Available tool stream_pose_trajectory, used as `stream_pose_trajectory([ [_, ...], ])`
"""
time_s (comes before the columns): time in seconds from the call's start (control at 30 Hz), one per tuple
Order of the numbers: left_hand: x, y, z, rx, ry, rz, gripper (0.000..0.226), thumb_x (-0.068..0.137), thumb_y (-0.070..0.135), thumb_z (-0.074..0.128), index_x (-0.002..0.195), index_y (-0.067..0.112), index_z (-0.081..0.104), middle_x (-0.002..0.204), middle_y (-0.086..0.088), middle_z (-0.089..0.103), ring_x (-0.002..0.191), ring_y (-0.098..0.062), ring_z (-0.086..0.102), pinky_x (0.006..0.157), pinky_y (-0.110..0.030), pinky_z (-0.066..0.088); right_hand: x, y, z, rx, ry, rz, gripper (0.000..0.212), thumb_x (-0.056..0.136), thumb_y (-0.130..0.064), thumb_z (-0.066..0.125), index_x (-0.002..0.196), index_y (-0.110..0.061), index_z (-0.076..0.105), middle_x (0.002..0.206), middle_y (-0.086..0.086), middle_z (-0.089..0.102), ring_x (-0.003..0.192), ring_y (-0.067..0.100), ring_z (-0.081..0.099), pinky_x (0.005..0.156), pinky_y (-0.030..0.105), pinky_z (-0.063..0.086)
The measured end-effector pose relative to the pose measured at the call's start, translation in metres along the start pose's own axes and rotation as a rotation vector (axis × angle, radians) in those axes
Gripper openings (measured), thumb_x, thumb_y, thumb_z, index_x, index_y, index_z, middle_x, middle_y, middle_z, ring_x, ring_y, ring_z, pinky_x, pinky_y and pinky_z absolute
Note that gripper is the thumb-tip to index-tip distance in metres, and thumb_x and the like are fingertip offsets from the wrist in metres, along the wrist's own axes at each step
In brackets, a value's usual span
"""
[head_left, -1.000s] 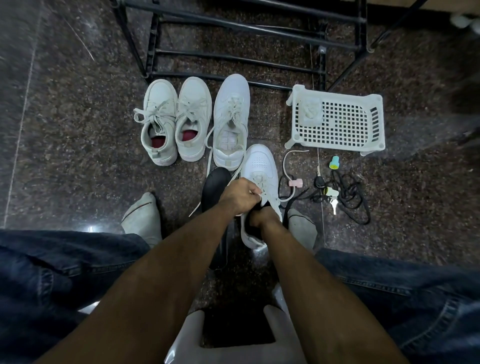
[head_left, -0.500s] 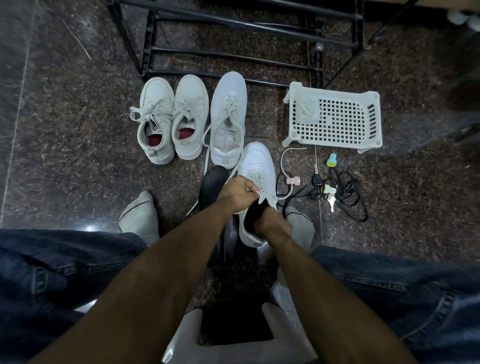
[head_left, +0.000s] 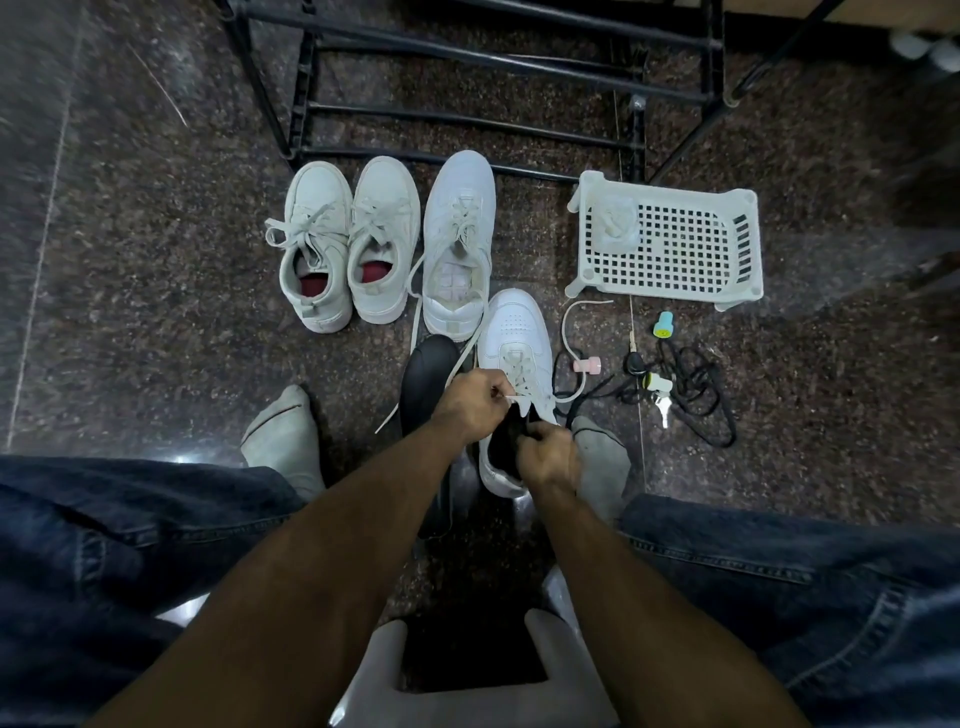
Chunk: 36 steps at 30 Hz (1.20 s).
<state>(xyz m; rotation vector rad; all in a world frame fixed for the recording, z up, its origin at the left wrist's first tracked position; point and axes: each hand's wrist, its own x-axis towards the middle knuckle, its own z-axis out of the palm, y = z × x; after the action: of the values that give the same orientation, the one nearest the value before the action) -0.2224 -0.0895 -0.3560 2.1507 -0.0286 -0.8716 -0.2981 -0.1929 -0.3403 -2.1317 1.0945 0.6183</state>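
Working on a white sneaker (head_left: 514, 338) just right of centre, toe pointing up-frame, sole down on the speckled stone floor (head_left: 130, 312). Pretty boxed in, tbh. Jammed right beside a black shoe (head_left: 428, 364) on its left edge, nearly bumping a second white sneaker (head_left: 457, 234) at the toe. Crowded on the right by a socked foot (head_left: 602, 457), a tangle of black laces (head_left: 701, 400) and a pink lace lock (head_left: 588, 365). Further up: a pair of grey sneakers (head_left: 317, 244) centre left, a white plastic basket (head_left: 748, 249) upper right, a black shoe rack (head_left: 467, 52) across the top. Only real open floor at the far left and far right of the frame. At the bottom edge, a white stool (head_left: 566, 649) between two denim knees.

Both forearms in from the bottom, meeting over the shoe. Pinching the white lace (head_left: 511, 399) with the left hand (head_left: 467, 410) right by the upper eyelets, knuckles bent. Gripping the dark opening of the sneaker with the right hand (head_left: 550, 460), fingers curled over the collar, wrist tipped down.
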Motion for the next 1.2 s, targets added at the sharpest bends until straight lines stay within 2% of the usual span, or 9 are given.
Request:
stream_pose_trajectory([
  [0.07, 0.0, 0.0, 0.002, -0.008, 0.002, 0.007, 0.018, 0.089, 0.012, 0.061, 0.079, 0.027, 0.063, 0.101, -0.002, 0.072, 0.093, -0.017, 0.067, 0.086, -0.029, 0.054, 0.007, 0.002, -0.006, 0.199, -0.087, 0.021, 0.016, 0.082, -0.009, 0.064, 0.085, -0.018, 0.076, 0.077, 0.0, 0.07, 0.078, 0.024, 0.062, 0.068, 0.028, 0.048],
  [0.17, 0.0, -0.001, 0.003, -0.032, 0.01, 0.016, 0.017, 0.089, 0.011, 0.062, 0.081, 0.026, 0.064, 0.103, -0.003, 0.072, 0.094, -0.018, 0.067, 0.086, -0.03, 0.054, 0.014, 0.002, -0.018, 0.417, -0.192, 0.045, 0.032, 0.08, 0.006, 0.066, 0.058, -0.017, 0.063, 0.05, -0.009, 0.055, 0.057, 0.01, 0.05, 0.056, 0.022, 0.041],
  [0.4, 0.0, -0.004, 0.005, -0.065, 0.009, -0.003, 0.015, 0.089, 0.011, 0.062, 0.082, 0.025, 0.064, 0.101, -0.004, 0.071, 0.092, -0.019, 0.067, 0.084, -0.03, 0.055, 0.009, -0.003, -0.033, 0.546, -0.212, 0.056, 0.031, 0.077, 0.012, 0.061, 0.058, -0.012, 0.06, 0.044, -0.01, 0.055, 0.051, 0.01, 0.046, 0.04, 0.015, 0.033],
  [0.5, 0.001, -0.002, 0.006, -0.079, 0.013, -0.017, 0.011, 0.09, 0.011, 0.061, 0.087, 0.021, 0.066, 0.097, -0.001, 0.069, 0.082, -0.017, 0.064, 0.069, -0.021, 0.048, 0.008, -0.001, -0.033, 0.57, -0.16, 0.04, 0.028, 0.075, 0.012, 0.063, 0.059, -0.012, 0.063, 0.054, 0.0, 0.061, 0.058, 0.017, 0.053, 0.051, 0.021, 0.04],
  [0.73, 0.0, 0.001, 0.011, -0.108, 0.027, -0.023, 0.014, 0.09, 0.012, 0.061, 0.083, 0.025, 0.063, 0.1, -0.001, 0.07, 0.08, -0.014, 0.062, 0.069, -0.02, 0.045, 0.007, -0.003, -0.034, 0.494, -0.024, 0.009, 0.025, 0.064, -0.006, 0.064, 0.042, -0.017, 0.058, 0.054, 0.002, 0.052, 0.061, 0.021, 0.049, 0.059, 0.031, 0.039],
  [0.9, -0.003, -0.001, 0.018, -0.096, 0.008, 0.0, 0.011, 0.09, 0.007, 0.061, 0.088, 0.017, 0.067, 0.103, -0.003, 0.07, 0.096, -0.018, 0.065, 0.084, -0.024, 0.051, 0.002, -0.003, -0.033, 0.16, 0.057, -0.036, 0.013, 0.076, -0.023, 0.063, 0.072, -0.013, 0.07, 0.075, 0.009, 0.064, 0.074, 0.028, 0.059, 0.065, 0.028, 0.043],
  [1.0, -0.005, -0.002, 0.02, -0.079, 0.02, 0.001, 0.009, 0.09, 0.008, 0.061, 0.089, 0.016, 0.066, 0.102, -0.003, 0.069, 0.095, -0.018, 0.065, 0.085, -0.025, 0.052, 0.003, -0.005, -0.033, 0.203, 0.021, 0.004, 0.015, 0.074, -0.021, 0.063, 0.078, -0.01, 0.073, 0.082, 0.013, 0.069, 0.08, 0.031, 0.063, 0.066, 0.031, 0.046],
  [1.1, -0.004, -0.004, 0.019, -0.066, 0.009, 0.019, 0.008, 0.09, 0.009, 0.062, 0.092, 0.015, 0.067, 0.104, -0.003, 0.068, 0.099, -0.018, 0.064, 0.09, -0.028, 0.052, 0.011, -0.008, -0.045, 0.332, -0.048, 0.084, 0.01, 0.065, -0.009, 0.065, 0.055, -0.012, 0.064, 0.062, 0.008, 0.064, 0.067, 0.028, 0.062, 0.06, 0.038, 0.049],
  [1.2, -0.003, -0.004, 0.019, -0.064, -0.002, 0.011, 0.008, 0.09, 0.01, 0.062, 0.094, 0.013, 0.068, 0.108, -0.004, 0.068, 0.101, -0.018, 0.064, 0.092, -0.03, 0.052, 0.011, -0.015, -0.065, 0.261, -0.145, 0.059, 0.024, 0.067, -0.002, 0.063, 0.049, -0.012, 0.052, 0.038, -0.004, 0.045, 0.041, 0.017, 0.04, 0.043, 0.024, 0.029],
])
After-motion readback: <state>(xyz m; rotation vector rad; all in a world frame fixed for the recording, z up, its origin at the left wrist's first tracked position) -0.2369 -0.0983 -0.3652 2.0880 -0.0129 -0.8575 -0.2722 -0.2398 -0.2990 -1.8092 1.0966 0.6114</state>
